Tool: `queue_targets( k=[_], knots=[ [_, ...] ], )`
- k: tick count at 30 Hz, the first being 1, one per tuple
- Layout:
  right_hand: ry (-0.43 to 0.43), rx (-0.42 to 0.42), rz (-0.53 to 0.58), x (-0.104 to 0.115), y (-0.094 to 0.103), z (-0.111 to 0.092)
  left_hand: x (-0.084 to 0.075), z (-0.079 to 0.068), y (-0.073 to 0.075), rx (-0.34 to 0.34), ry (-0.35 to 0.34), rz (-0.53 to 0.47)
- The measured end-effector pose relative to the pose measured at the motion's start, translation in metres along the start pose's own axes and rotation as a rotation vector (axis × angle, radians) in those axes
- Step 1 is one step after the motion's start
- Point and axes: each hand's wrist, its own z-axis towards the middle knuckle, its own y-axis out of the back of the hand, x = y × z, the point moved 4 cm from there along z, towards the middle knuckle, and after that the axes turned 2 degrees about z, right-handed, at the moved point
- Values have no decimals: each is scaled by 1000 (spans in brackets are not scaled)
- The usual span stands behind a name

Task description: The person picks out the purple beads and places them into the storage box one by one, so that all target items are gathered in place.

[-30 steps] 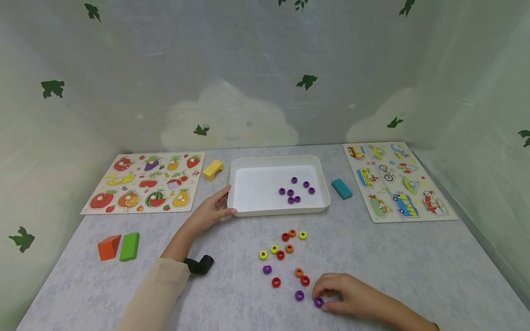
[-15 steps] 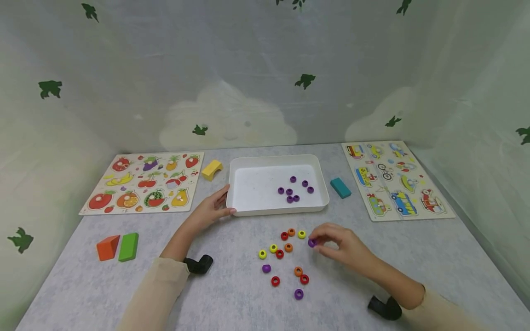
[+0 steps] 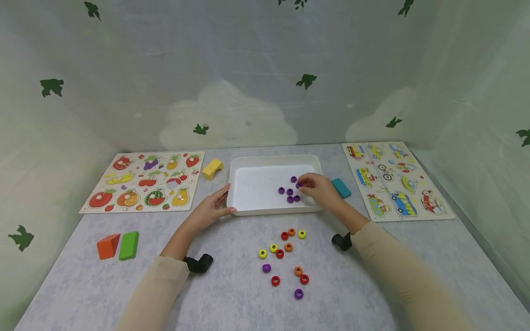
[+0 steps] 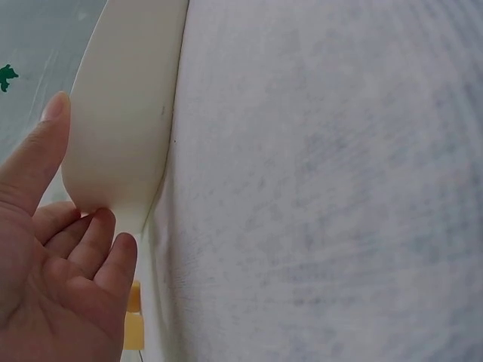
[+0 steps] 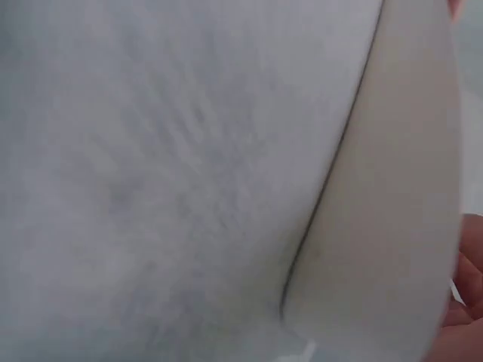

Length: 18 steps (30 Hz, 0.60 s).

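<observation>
A white tray (image 3: 256,213) holds several purple pony beads (image 3: 290,191) toward its right side. My left hand (image 3: 209,210) grips the tray's near left corner; in the left wrist view the thumb lies at the rim and the curled fingers rest against the end wall. Over the tray's right part, my right hand (image 3: 318,188) pinches a purple bead (image 3: 298,185) between thumb and fingertips, close to the other beads. In the right wrist view the tray wall (image 5: 385,196) fills the right side, partly covering the hand (image 5: 469,283), and the bead is hidden.
Loose red, orange, yellow and purple beads (image 3: 279,253) lie before the tray. Fruit puzzle (image 3: 142,181) and vehicle puzzle (image 3: 397,179) flank it. A yellow arch block (image 3: 212,169), teal block (image 3: 341,188), orange block (image 3: 108,247) and green block (image 3: 129,245) also lie on the table.
My right hand has picked up the purple bead from the near table and carried it forward and left, over the tray. The left hand stays at the tray's corner.
</observation>
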Motion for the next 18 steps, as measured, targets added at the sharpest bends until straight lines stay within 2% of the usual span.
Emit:
queue_targets(
  k=[3,8,12,15,18],
  knots=[
    [-78,42,-75,-10,-6,11,-2,-1,0,2,-2,2],
    [-109,101,-134,-12,-13,18,-2,-1,0,0,0,-3],
    [-126,114,-148,-10,-15,18,-2,-1,0,0,-3,-13],
    [-115,97,-132,-7,-12,14,-2,-1,0,3,-7,-15],
    [-54,76,-89,1,-5,6,-3,-2,0,3,-10,-9]
  ],
)
